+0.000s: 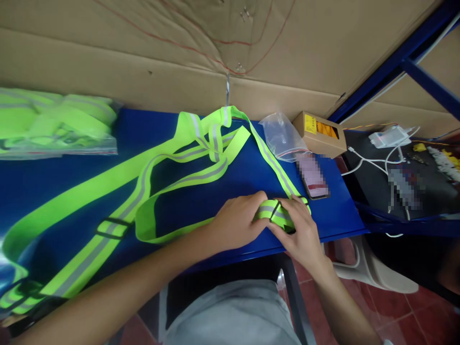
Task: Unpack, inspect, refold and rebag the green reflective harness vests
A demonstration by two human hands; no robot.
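A neon green strap with a grey reflective stripe [134, 203] lies in loops across the blue table. Near the table's front edge, my left hand [239, 220] is closed on a section of this strap. Beside it, my right hand [300, 227] pinches the same section at a black slider buckle [275, 211]. Part of the strap there is hidden under my fingers. A second black buckle [114, 228] sits on the strap at the left, and more black hardware [27, 290] shows at the lower left.
Bagged green straps [57, 122] lie at the back left of the blue table [338, 206]. Toward the right are a clear plastic bag [282, 136], a cardboard box [319, 135] and a phone [312, 176]. White cables [381, 163] cross a black surface farther right.
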